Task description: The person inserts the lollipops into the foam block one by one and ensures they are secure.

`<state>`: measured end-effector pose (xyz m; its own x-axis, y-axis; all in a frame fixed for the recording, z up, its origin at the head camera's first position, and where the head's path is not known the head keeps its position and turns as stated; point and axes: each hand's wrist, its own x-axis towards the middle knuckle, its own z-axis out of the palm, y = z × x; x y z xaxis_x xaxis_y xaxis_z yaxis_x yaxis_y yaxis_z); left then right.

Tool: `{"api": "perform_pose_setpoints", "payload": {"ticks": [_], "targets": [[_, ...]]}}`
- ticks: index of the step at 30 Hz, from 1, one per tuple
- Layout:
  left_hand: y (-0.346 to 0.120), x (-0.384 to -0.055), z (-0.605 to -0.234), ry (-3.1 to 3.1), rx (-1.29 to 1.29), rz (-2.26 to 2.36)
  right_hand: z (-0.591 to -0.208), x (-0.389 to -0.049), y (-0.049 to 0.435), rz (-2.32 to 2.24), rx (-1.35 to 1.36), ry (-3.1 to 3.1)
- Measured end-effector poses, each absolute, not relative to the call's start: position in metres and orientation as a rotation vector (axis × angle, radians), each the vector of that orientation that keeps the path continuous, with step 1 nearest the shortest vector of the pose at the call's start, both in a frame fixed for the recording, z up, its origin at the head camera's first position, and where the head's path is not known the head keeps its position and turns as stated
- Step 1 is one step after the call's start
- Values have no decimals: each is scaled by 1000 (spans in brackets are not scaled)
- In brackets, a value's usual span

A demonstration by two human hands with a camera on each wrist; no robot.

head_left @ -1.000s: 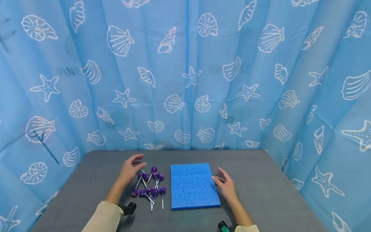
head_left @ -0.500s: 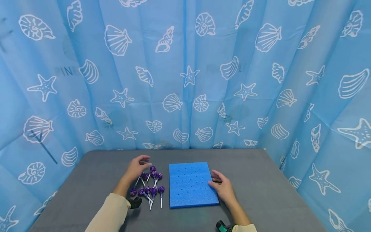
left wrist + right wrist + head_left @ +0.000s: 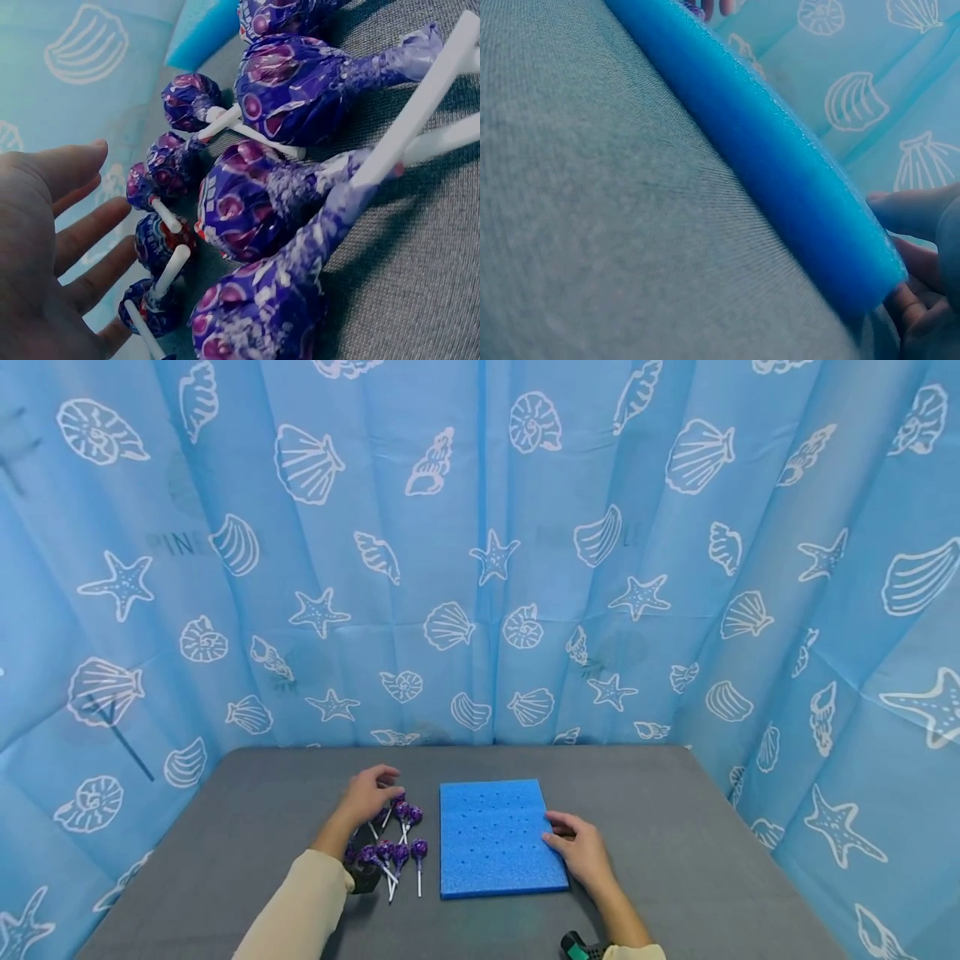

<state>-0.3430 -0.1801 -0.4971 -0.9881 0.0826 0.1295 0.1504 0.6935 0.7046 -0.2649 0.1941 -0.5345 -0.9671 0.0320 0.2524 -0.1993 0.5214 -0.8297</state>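
Note:
Purple-wrapped lollipops [image 3: 401, 853] with white sticks lie in a loose cluster on the left half of the table, several of them large in the left wrist view. Above the far end of this cluster hovers my left hand [image 3: 367, 795], hiding some lollipops; its fingers are spread and hold nothing in the left wrist view. A flat blue foam block [image 3: 495, 839] with rows of small holes on top lies right of the lollipops. My right hand [image 3: 583, 850] rests at its right edge. The right wrist view shows the thumb by the top face and fingers [image 3: 909, 304] against the side.
The grey cloth-covered table [image 3: 675, 860] extends to both sides of the foam block. Behind it hangs a blue curtain [image 3: 480, 568] printed with white shells and starfish. A dark wrist device [image 3: 365, 877] sits under my left wrist, close to the lollipops.
My left hand has moved right over the far lollipops, covering more of them. My right hand has come down slightly and settled against the foam block's right edge.

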Motion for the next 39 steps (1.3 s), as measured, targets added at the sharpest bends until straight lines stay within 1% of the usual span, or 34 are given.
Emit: {"api": "perform_pose_setpoints", "payload": {"ticks": [7,26,39], "targets": [[-174,-340,-497,-2864,-159,-1043,-535,-264,195,1386,164,-2539],[-174,-339,-506,-2900,-131,-935,-537,-264,196,1360,157,-2574],[-171,-339,-505,-2808,-120,-1008,-529,-260,199,1416,150,-2610]]}}
